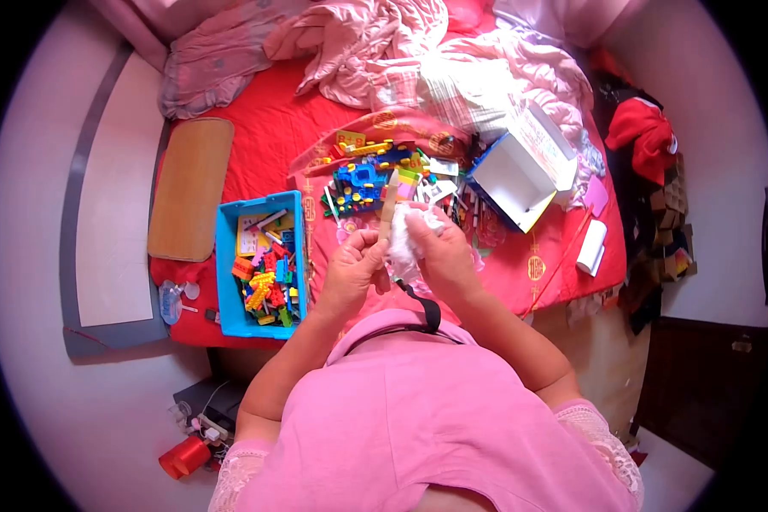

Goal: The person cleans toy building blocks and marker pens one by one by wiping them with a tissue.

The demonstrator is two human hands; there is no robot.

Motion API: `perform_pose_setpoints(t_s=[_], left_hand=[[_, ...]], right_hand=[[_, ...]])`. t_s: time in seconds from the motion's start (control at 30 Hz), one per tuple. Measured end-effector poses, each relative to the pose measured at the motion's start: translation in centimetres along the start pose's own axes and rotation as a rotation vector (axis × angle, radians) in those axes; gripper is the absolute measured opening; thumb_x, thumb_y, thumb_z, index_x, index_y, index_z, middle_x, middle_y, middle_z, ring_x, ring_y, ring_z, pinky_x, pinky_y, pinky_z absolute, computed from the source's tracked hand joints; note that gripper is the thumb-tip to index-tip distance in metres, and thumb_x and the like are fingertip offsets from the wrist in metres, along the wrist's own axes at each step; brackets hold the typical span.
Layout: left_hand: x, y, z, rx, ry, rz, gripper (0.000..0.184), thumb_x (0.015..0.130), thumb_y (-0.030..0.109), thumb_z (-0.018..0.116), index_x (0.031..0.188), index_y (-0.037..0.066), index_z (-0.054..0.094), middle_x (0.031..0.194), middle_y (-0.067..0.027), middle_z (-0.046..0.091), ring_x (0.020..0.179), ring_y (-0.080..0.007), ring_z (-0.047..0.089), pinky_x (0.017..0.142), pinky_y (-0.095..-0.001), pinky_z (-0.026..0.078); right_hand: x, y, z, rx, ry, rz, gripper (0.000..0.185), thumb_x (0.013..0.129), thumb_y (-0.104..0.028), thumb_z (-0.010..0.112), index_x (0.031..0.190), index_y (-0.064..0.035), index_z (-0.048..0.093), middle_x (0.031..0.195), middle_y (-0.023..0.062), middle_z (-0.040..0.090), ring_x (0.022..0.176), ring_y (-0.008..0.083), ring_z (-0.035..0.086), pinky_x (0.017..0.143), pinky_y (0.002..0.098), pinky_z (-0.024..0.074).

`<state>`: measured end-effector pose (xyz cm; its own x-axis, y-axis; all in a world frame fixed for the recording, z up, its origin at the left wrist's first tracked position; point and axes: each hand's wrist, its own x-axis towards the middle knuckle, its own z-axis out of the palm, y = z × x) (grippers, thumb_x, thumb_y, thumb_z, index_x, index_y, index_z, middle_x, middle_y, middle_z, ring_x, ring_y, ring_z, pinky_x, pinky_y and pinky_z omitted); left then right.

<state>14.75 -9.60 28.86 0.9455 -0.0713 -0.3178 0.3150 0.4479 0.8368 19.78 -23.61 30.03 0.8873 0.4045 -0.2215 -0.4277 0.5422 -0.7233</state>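
Observation:
My left hand (356,266) is closed on the lower end of a flat tan ruler-like strip (389,203), which stands nearly upright. My right hand (445,260) grips a crumpled white cloth or tissue (404,239) and presses it close beside the strip; whether the two touch is hard to see. Beyond my hands lies a pile of toy pieces, with blue blocks (363,177) and a yellow piece (367,148) among them. To the left stands a blue bin (223,256) holding colourful building blocks (269,286) and several pens or sticks.
An open white box (514,179) lies tilted at the right of the bed. Near it are a white object (591,247) and a pink card (596,196). A wooden board (190,188) rests at the left on the red bedspread (260,128). Rumpled bedding (384,43) fills the back.

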Motion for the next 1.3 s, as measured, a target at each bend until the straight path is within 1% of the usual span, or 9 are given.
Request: perform_pose_setpoints(t_s=[0.03,0.3,0.5,0.6,0.8,0.97,1.0,1.13,1.3], left_hand=[[-0.5,0.4,1.0,0.042,0.058,0.047,0.018,0.085,0.018,0.054,0.093,0.003,0.048,0.064,-0.0027,0.054,0.048,-0.0070,0.049,0.042,-0.0181,0.037],[-2.8,1.7,3.9,0.655,0.197,0.519,0.005,0.083,0.002,0.050,0.083,0.004,0.046,0.066,-0.0021,0.053,0.052,-0.0036,0.047,0.044,-0.0171,0.038],[-3.0,2.9,5.2,0.559,0.052,0.462,0.005,0.084,0.003,0.050,0.086,0.004,0.046,0.067,-0.0034,0.055,0.050,-0.0042,0.047,0.043,-0.0168,0.037],[-3.1,3.4,4.8,0.364,-0.046,0.245,0.011,0.085,0.010,0.053,0.091,0.003,0.048,0.072,-0.0049,0.057,0.055,-0.0061,0.051,0.047,-0.0183,0.040],[-2.7,2.0,4.1,-0.059,-0.161,0.001,0.016,0.087,0.018,0.050,0.093,0.003,0.047,0.069,-0.0066,0.057,0.043,-0.0082,0.047,0.038,-0.0186,0.035],[-2.3,1.7,4.5,0.132,-0.029,0.117,0.014,0.086,0.015,0.051,0.092,0.004,0.047,0.067,-0.0066,0.056,0.046,-0.0070,0.048,0.042,-0.0185,0.038],[-2.3,1.7,4.7,0.215,0.007,0.171,0.013,0.086,0.014,0.052,0.092,0.004,0.048,0.067,-0.0063,0.056,0.048,-0.0070,0.048,0.043,-0.0190,0.038],[-2.7,1.3,5.0,0.697,0.131,0.432,0.009,0.084,0.009,0.054,0.089,0.003,0.050,0.063,-0.0001,0.052,0.049,-0.0036,0.044,0.043,-0.0172,0.035],[-3.2,1.9,5.5,0.847,0.142,0.527,0.010,0.084,0.009,0.055,0.090,0.003,0.052,0.065,0.0008,0.053,0.052,-0.0019,0.044,0.044,-0.0168,0.035]], right_hand=[[-0.8,-0.7,1.3,-0.169,0.011,0.011,0.029,0.084,-0.016,0.054,0.108,-0.0020,0.046,0.083,0.0041,0.057,0.067,0.0074,0.054,0.055,0.0198,0.0452],[-1.8,-1.5,1.9,-0.534,-0.121,-0.241,0.021,0.076,-0.013,0.064,0.088,-0.0019,0.050,0.074,0.0025,0.054,0.062,0.0070,0.055,0.050,0.0206,0.0452],[-1.5,-4.4,2.2,-0.456,-0.051,-0.205,0.019,0.075,-0.016,0.065,0.085,-0.0017,0.058,0.074,0.0023,0.059,0.062,0.0059,0.055,0.054,0.0197,0.0454],[-1.6,-4.9,1.9,-0.476,-0.070,-0.214,0.019,0.075,-0.017,0.065,0.085,-0.0026,0.058,0.074,0.0015,0.059,0.064,0.0058,0.055,0.055,0.0199,0.0455],[0.7,-7.4,0.5,0.103,-0.044,-0.260,0.021,0.082,-0.016,0.057,0.096,-0.0015,0.052,0.083,0.0058,0.059,0.069,0.0099,0.057,0.060,0.0221,0.0477],[-0.3,-4.6,0.8,-0.233,-0.095,-0.102,0.029,0.083,-0.019,0.056,0.105,-0.0014,0.049,0.087,0.0025,0.057,0.072,0.0077,0.055,0.062,0.0214,0.0452],[-1.0,-3.9,1.6,-0.289,-0.051,-0.096,0.032,0.077,-0.019,0.064,0.100,-0.0018,0.050,0.081,0.0019,0.058,0.068,0.0065,0.054,0.059,0.0209,0.0451],[-0.8,-4.1,1.1,-0.318,-0.012,-0.118,0.027,0.075,-0.015,0.065,0.095,-0.0028,0.053,0.079,0.0004,0.057,0.068,0.0055,0.054,0.059,0.0197,0.0444],[-0.7,-5.5,1.6,-0.258,-0.011,-0.134,0.019,0.076,-0.014,0.065,0.089,-0.0043,0.055,0.077,-0.0005,0.057,0.066,0.0046,0.054,0.057,0.0195,0.0444]])
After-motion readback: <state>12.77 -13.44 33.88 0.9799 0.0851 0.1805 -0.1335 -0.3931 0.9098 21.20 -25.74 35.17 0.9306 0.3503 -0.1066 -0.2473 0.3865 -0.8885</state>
